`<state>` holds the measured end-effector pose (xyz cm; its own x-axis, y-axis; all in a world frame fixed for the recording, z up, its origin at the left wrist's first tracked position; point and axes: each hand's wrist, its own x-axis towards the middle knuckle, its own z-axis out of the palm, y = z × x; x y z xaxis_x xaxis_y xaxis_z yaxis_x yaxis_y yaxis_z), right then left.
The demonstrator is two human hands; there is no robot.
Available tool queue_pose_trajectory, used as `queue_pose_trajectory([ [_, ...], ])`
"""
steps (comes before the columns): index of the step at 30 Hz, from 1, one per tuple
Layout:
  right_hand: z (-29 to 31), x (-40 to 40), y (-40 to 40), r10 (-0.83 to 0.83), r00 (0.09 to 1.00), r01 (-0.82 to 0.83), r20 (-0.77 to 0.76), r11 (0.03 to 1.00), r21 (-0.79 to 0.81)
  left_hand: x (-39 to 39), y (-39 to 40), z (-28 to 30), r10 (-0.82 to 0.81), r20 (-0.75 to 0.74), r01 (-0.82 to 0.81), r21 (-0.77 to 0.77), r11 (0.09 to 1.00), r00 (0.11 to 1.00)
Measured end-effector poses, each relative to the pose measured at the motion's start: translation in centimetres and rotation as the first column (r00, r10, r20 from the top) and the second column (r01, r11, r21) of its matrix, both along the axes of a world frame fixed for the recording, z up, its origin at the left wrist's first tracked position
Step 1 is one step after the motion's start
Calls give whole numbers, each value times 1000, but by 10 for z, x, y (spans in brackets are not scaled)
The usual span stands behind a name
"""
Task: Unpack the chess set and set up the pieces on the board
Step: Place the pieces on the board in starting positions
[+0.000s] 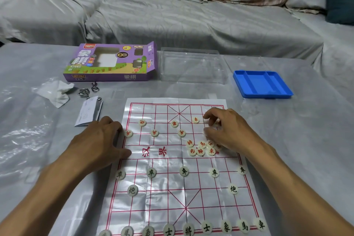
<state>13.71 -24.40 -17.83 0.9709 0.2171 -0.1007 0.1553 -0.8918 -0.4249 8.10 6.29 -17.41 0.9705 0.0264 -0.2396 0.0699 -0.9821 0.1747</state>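
Head view | right hand (228, 130) fingers curled above red pieces (201, 148), grip unclear | left hand (99, 140) flat on board (172, 188) edge

2 bare forearms reach in from the lower edge. The left hand (99, 140) and right hand (228, 130) carry no rings, watch or gloves. No sleeves show.

Bottom-row pieces (105, 233) cut off

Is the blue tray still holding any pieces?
No. The blue tray shows only bare compartments; the pieces lie on the board.
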Motion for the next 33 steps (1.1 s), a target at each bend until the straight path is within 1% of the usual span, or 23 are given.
queue_pose_trajectory([
  [2,2,-1,2,37,999,-37,21,999,-4,0,1,0,0,4,0,1,1000,1000],
  [5,-3,-5,8,215,976,-208,34,967,-148,-1,1,0,1,1,-1,6,1000,1000],
  [7,-7,-5,10,246,969,-237,21,950,-201,0,0,0,3,-1,-3,6,1000,1000],
  [12,-9,-4,10,223,975,-217,11,957,-191,0,0,0,0,-6,0,8,1000,1000],
  [17,-10,-3,10,219,974,-206,60,963,-173,0,0,0,0,-3,0,5,1000,1000],
  [21,-19,2,8,96,980,-84,174,993,-79,1,0,-1,-2,-5,2,13,1000,1000],
  [24,-23,7,10,75,983,-68,165,996,-51,0,0,-1,-3,-5,3,12,1000,1000],
  [33,-24,10,20,-7,974,37,228,991,-128,-1,0,-1,-4,7,4,-2,1000,1000],
])
